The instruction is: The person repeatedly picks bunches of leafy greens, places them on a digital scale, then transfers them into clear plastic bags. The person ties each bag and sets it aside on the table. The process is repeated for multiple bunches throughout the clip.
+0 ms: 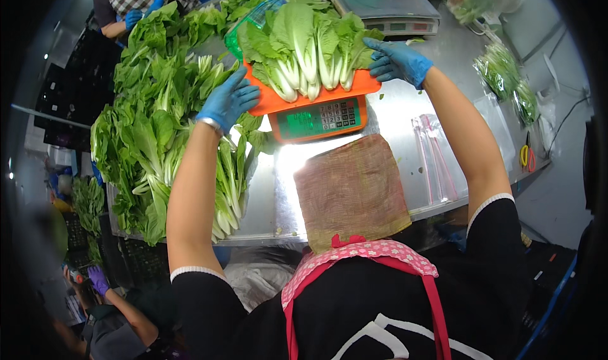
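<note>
A row of leafy greens with pale stems [304,43] lies side by side on the orange tray [266,94] of a weighing scale [320,120], whose green display and keypad face me. At the tray's left end is my left hand [229,100] in a blue glove, its fingers stretched out beside the edge. My right hand [402,62], also gloved in blue, is by the right end of the greens, index finger extended and the others partly bent. Neither hand visibly grips anything. Whether the fingertips touch the tray or leaves, I cannot tell.
Loose greens [152,145] pile up on the left of the metal table. A brown cloth [354,192] lies before the scale. Clear bags [437,160], bagged greens [497,72] and scissors [527,156] are at the right. A second scale [383,8] stands behind. Other people work nearby.
</note>
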### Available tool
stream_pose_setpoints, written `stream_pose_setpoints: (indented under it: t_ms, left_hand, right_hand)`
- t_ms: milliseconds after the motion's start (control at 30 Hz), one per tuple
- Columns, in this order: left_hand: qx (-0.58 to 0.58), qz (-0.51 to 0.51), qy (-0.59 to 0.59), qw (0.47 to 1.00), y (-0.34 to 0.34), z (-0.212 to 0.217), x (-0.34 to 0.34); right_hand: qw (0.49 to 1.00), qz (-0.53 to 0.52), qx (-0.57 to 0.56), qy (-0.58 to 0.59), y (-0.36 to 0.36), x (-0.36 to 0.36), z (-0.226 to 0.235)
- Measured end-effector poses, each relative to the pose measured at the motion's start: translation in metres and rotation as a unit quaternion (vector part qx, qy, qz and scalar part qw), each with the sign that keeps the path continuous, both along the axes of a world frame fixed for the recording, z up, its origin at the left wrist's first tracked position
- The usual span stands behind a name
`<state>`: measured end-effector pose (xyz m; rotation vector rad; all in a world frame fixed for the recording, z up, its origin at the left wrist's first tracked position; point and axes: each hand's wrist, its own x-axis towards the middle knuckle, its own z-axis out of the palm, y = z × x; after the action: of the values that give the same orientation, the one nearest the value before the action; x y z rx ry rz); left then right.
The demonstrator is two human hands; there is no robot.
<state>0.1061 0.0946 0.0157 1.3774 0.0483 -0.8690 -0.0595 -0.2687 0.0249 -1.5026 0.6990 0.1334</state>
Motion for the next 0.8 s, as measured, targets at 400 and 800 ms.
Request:
stream_pose_setpoints:
  t_ms: [400, 800]
  left_hand:
    - [0.395, -0.102, -0.211, 0.888, 0.122, -0.017, -0.082]
    - [0.307, 0.147, -0.222, 0.914, 0.175, -0.129, -0.217]
  right_hand:
    - [0.992, 0.066, -0.11, 0.015, 0.011, 0.027, -0.028]
    - [0.987, 0.082, -0.14, -0.003, 0.013, 0.029, -0.03]
